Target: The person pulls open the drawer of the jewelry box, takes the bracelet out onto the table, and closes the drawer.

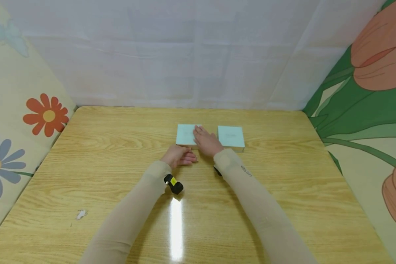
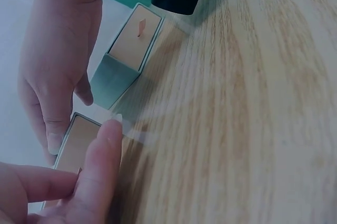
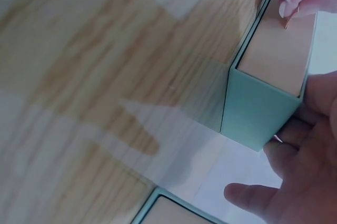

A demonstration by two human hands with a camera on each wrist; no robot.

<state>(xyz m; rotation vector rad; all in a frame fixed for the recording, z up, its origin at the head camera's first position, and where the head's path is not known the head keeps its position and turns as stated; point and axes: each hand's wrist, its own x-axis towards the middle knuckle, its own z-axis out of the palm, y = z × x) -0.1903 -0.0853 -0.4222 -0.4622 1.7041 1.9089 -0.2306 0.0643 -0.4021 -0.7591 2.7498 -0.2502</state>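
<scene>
Two pale mint drawer boxes lie side by side on the table. My right hand (image 1: 208,142) rests on the top of the left box (image 1: 186,134) with its fingers stretched out. At that box's front, the thumb and a finger of my left hand (image 1: 178,156) pinch a small ribbon pull tab (image 3: 287,23) on the tan drawer front (image 3: 274,56). The drawer looks flush with its sleeve (image 3: 260,108). The right box (image 1: 231,136) stands just beyond my right hand, untouched; its own tab (image 2: 141,27) sticks out from the tan front.
The wooden table (image 1: 118,128) stretches to a white cloth backdrop (image 1: 171,73) behind the boxes. Flower-painted panels (image 1: 366,128) flank both sides. A black wrist camera (image 1: 173,184) sits on my left wrist, low over the table.
</scene>
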